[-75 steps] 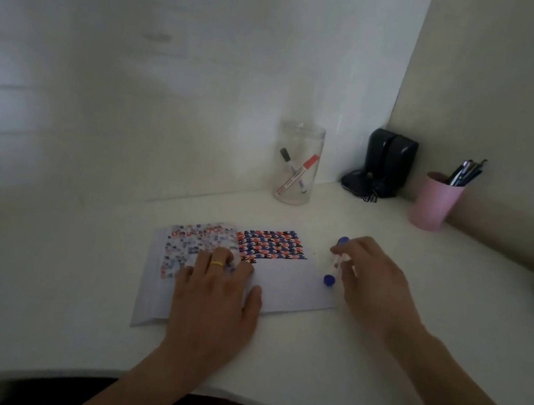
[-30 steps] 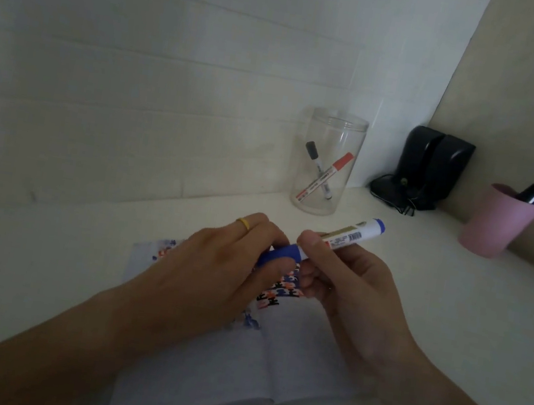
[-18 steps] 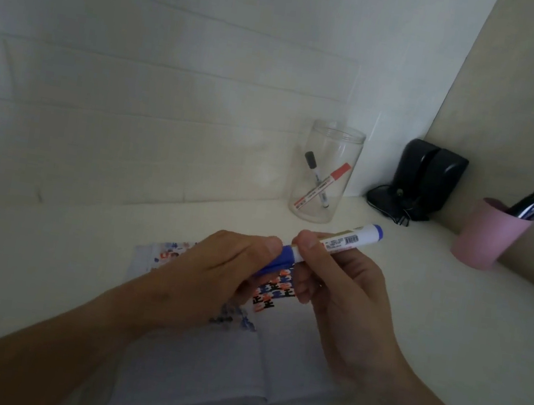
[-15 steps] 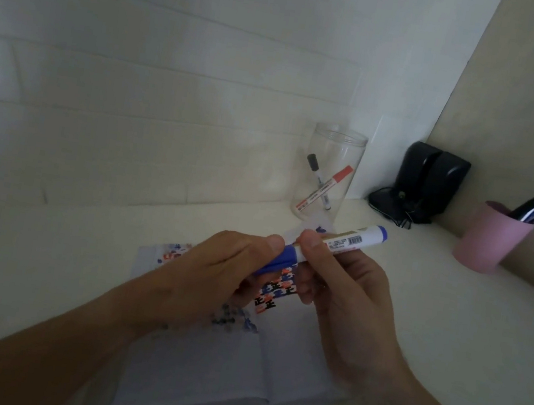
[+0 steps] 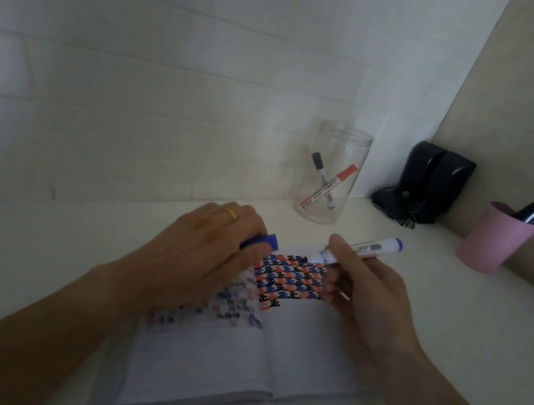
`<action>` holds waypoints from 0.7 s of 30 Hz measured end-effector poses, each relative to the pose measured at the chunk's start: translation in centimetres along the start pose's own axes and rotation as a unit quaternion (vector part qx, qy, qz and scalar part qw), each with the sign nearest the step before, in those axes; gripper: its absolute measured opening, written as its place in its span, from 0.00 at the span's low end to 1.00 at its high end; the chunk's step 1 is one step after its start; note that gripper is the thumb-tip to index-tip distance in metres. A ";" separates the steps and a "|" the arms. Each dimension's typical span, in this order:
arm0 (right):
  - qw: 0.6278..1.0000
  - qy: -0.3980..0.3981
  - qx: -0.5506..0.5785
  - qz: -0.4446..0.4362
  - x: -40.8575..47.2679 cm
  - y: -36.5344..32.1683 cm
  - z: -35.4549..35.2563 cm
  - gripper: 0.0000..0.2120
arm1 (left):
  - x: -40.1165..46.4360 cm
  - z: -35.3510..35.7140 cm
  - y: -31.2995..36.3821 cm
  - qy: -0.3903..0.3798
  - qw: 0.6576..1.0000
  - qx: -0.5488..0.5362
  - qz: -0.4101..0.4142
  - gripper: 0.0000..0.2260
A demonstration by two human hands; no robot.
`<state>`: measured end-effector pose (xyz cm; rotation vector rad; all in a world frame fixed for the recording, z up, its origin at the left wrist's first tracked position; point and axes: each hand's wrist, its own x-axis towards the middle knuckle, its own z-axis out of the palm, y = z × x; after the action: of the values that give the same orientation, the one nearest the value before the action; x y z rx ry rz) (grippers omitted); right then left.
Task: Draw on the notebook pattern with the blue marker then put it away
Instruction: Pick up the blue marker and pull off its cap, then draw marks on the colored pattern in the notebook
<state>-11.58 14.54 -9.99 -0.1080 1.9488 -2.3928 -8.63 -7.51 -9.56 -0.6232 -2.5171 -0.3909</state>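
Note:
An open notebook [image 5: 305, 353] lies on the white desk, with a blue, orange and black pattern [image 5: 288, 280] across the top of its pages. My right hand [image 5: 359, 292] grips the blue marker [image 5: 373, 247] above the pattern's far right corner, its uncapped end pointing left and its blue tail up to the right. My left hand [image 5: 198, 258] hovers over the left page and pinches the marker's blue cap [image 5: 261, 241], now apart from the marker.
A clear plastic jar [image 5: 334, 174] holding a red and a black marker stands at the back against the wall. Black speakers [image 5: 435, 182] sit in the corner. A pink cup [image 5: 492, 236] with pens stands at the right.
The cap has come off the blue marker: my left hand pulled it away to the left while my right hand kept the marker body. Earlier both hands rested by the notebook.

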 end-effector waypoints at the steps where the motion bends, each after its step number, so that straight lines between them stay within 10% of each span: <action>1: 1.000 -0.004 -0.002 -0.003 0.0 0.2 0.1 0.12 | 0.0 0.4 -0.3 -0.019 1.000 0.001 -0.007 0.15; 21: 0.962 -0.019 -0.260 -0.078 0.2 2.0 -1.1 0.04 | -0.6 2.5 -2.8 -0.083 0.994 -0.062 0.042 0.11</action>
<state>-11.92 15.17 -12.20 -0.3358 2.5808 -1.8687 -10.65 -9.15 -12.41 -0.8382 -2.6280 -0.4860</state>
